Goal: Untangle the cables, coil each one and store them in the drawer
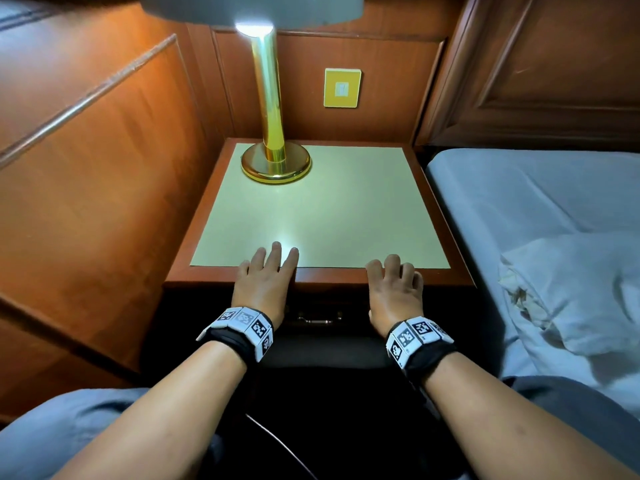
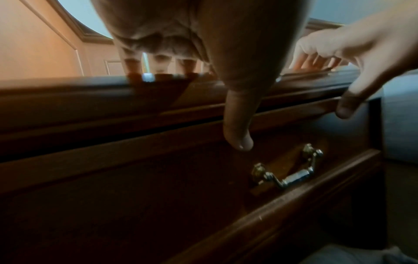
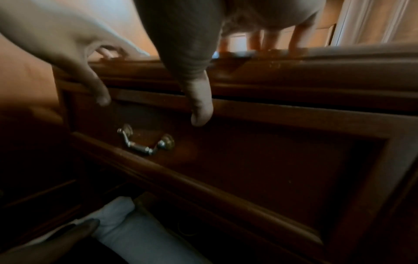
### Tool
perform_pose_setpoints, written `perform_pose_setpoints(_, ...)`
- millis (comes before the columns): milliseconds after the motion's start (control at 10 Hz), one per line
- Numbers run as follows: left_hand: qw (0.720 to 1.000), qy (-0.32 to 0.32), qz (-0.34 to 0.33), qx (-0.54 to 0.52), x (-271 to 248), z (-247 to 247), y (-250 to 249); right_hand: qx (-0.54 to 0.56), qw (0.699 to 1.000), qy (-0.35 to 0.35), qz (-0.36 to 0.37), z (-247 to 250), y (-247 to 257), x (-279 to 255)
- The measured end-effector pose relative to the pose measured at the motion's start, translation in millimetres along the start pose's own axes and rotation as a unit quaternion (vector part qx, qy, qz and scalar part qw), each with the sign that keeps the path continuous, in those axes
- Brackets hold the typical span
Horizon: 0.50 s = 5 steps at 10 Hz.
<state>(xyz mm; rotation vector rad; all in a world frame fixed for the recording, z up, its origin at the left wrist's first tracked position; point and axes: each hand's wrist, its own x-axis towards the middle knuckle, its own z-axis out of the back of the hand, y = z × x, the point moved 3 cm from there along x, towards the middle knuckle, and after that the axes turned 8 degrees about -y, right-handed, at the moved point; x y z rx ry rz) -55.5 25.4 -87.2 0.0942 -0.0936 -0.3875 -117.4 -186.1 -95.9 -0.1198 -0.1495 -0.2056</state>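
Observation:
No cable lies on the nightstand top. A thin dark cord-like line curves across my lap. My left hand rests flat on the front edge, fingers straight and thumb hanging over the drawer front. My right hand rests on the same edge further right, fingers loosely bent, thumb pointing down over the drawer front. Neither hand holds anything. The metal drawer handle hangs between my wrists, untouched. The drawer looks closed or nearly so.
A gold lamp stands at the back left of the nightstand. A yellow wall switch is behind it. Wood panelling closes the left side. A bed with a pillow lies on the right.

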Motion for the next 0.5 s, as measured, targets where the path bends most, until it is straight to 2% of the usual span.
perform_pose_setpoints(100, 1.0, -0.014, 0.014, 0.008, 7.4, -0.9, -4.5, -0.015, 0.999, -0.046, -0.009, -4.0, 3.6, 6.8)
perform_pose_setpoints(300, 1.0, -0.018, 0.015, 0.011, 12.6, 0.9, -6.1, -0.02, 1.0, -0.019, -0.014, -3.7, 8.7, 9.0)
perform_pose_setpoints(400, 0.999, 0.021, 0.007, -0.046, 9.9, 16.4, -3.0, 0.009, 0.999, 0.021, -0.023, 7.0, 10.4, 7.4)
perform_pose_setpoints(500, 0.982, 0.031, 0.037, -0.181, -11.3, 53.8, 11.1, 0.082, 0.993, 0.076, -0.034, 30.0, 3.2, -6.8)
